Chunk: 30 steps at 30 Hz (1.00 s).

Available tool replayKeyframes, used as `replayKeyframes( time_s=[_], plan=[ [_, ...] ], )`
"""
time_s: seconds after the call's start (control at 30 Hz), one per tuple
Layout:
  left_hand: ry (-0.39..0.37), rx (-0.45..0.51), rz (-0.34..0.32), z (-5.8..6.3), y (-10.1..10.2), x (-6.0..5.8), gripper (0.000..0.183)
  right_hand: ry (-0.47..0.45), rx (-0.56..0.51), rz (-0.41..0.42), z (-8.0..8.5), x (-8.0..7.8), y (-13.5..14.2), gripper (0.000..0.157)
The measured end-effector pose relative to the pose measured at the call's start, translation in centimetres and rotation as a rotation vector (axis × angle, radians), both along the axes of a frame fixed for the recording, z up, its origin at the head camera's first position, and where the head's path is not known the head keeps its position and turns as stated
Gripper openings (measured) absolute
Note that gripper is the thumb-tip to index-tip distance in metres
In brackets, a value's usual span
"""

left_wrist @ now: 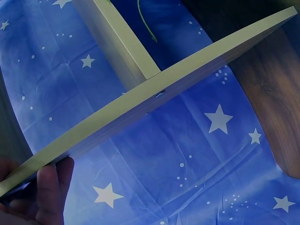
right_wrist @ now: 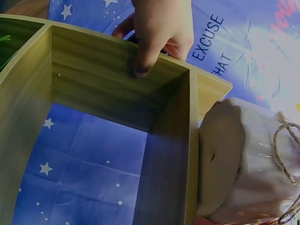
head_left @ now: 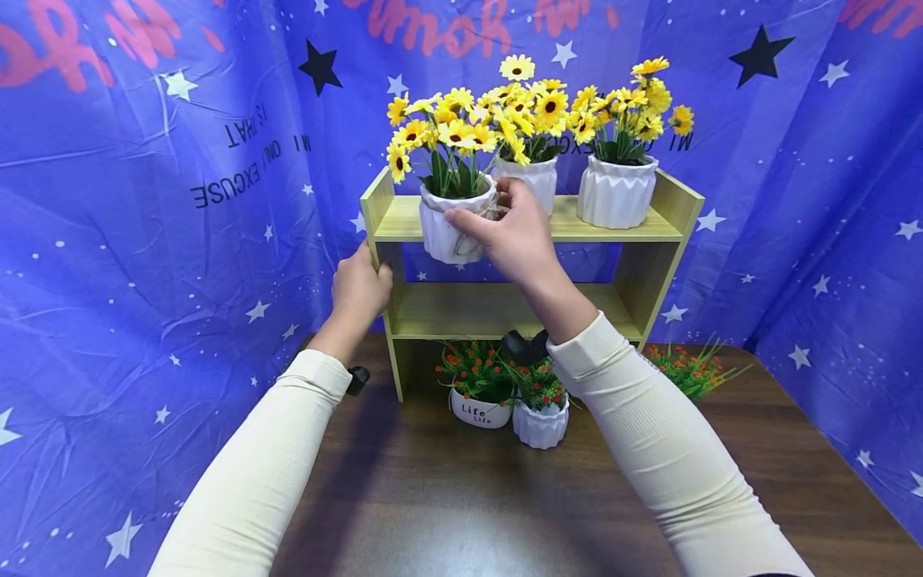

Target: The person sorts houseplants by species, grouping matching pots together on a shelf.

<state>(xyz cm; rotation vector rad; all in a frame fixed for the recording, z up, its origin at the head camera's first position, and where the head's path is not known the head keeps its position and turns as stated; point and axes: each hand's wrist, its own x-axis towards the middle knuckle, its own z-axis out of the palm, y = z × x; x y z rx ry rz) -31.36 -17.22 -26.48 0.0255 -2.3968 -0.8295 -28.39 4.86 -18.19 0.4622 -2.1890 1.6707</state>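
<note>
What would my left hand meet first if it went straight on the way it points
Your left hand grips the shelf's left side panel, so that's first. Past it, the blue curtain looks next, though depth is unclear.

Our left hand is bent into a grip, its left thumb on one side and its left fingers opposite. Above and to the right of those fingers we raise our right hand, pinching, with its right thumb stretched leftward, lower than its curled right fingers. Below each set of fingers our wrists are bare, down to cream sleeves. Our left forearm slants down leftward from its fingers; our right forearm slants down rightward from its own.
</note>
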Motion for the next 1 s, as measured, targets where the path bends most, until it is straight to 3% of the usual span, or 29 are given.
replayKeyframes(
  time_s=[0.27, 1.0],
  plan=[
    [0.008, -0.002, -0.002, 0.1, 0.1, 0.1, 0.023, -0.006, 0.057, -0.028, 0.5, -0.8, -0.3, 0.081],
    [-0.030, -0.017, 0.001, 0.2, 0.0, 0.2, 0.026, 0.064, 0.232, -0.082, 1.4, -3.3, -2.4, 0.062]
  ],
)
